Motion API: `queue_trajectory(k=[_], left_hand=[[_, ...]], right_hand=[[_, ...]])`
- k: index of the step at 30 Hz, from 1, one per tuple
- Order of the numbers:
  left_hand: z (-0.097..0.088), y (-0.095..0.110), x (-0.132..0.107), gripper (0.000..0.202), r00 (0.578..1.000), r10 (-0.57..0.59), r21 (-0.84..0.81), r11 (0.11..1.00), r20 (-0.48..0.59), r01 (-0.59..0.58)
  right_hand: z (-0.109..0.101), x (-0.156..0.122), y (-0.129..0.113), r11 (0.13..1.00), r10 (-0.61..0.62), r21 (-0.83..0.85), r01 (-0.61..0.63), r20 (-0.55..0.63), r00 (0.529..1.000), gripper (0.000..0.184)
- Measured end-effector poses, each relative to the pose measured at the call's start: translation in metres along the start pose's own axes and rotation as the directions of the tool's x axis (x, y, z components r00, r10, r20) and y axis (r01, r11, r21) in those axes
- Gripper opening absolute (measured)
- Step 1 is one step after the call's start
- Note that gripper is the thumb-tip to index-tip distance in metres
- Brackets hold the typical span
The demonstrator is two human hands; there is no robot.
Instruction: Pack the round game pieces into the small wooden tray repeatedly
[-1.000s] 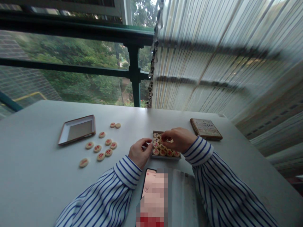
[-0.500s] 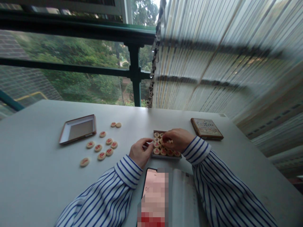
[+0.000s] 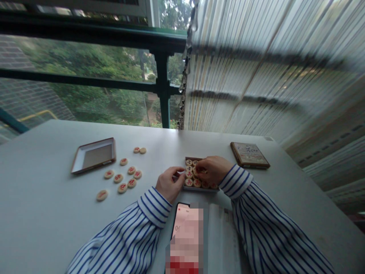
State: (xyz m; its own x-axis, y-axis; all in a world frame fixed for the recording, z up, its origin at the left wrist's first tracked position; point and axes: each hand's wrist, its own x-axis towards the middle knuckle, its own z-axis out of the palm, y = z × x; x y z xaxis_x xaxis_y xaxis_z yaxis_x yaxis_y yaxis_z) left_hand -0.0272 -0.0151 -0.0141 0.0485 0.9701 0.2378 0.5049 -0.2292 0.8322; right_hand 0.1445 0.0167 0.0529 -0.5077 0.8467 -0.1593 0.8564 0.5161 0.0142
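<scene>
A shallow box (image 3: 201,190) holds rows of round Chinese chess pieces, some with black characters and some with red, such as the red-marked piece (image 3: 188,183) in its near row. My left hand (image 3: 170,184) is at the box's left edge, thumb and index finger apart, their tips at its side. Over the box's right half is my right hand (image 3: 216,170), its fingers pinched on a Chinese chess piece (image 3: 203,171) that is mostly covered. This hand also hides several pieces beneath it.
Several red-marked pieces (image 3: 131,183) lie loose on the white table (image 3: 57,213) to the left. Behind them is an open box lid (image 3: 74,161). A closed flat box (image 3: 250,154) sits at the right. Nearest me are a phone (image 3: 180,219) and a pale translucent item (image 3: 224,236).
Little differs. My right hand has shifted very slightly over the box, its fingers still pinched among the pieces. My left hand and the loose pieces stay where they were.
</scene>
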Motion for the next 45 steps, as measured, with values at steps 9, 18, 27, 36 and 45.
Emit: queue_trajectory(k=[9, 18, 27, 36, 45], left_hand=[[-0.0009, -0.0010, -0.0001, 0.022, 1.000, 0.008, 0.007, 1.000, 0.009, -0.008], [0.0004, -0.0022, -0.0008, 0.021, 1.000, 0.016, 0.009, 1.000, 0.002, -0.016], [0.0000, -0.0017, 0.0000, 0.020, 1.000, 0.020, 0.004, 1.000, 0.008, -0.020], [-0.0014, 0.0004, -0.0007, 0.020, 1.000, 0.011, 0.006, 1.000, 0.013, -0.011], [0.0004, -0.0033, -0.0002, 0.020, 1.000, 0.028, 0.014, 1.000, 0.012, -0.028]], right_hand=[[-0.0019, 0.0008, -0.0015, 1.000, -0.014, -0.023, 0.014, 0.025, 1.000, 0.028], [0.0001, 0.0006, -0.0006, 0.999, -0.031, -0.020, 0.031, 0.009, 0.999, 0.027], [-0.0019, -0.0001, -0.0003, 0.999, -0.031, -0.014, 0.031, 0.022, 0.999, 0.027], [-0.0015, -0.0003, 0.0012, 0.998, -0.055, 0.015, 0.054, 0.039, 0.998, 0.024], [-0.0005, 0.0010, 0.0011, 0.999, -0.049, 0.001, 0.049, 0.049, 0.998, 0.025]])
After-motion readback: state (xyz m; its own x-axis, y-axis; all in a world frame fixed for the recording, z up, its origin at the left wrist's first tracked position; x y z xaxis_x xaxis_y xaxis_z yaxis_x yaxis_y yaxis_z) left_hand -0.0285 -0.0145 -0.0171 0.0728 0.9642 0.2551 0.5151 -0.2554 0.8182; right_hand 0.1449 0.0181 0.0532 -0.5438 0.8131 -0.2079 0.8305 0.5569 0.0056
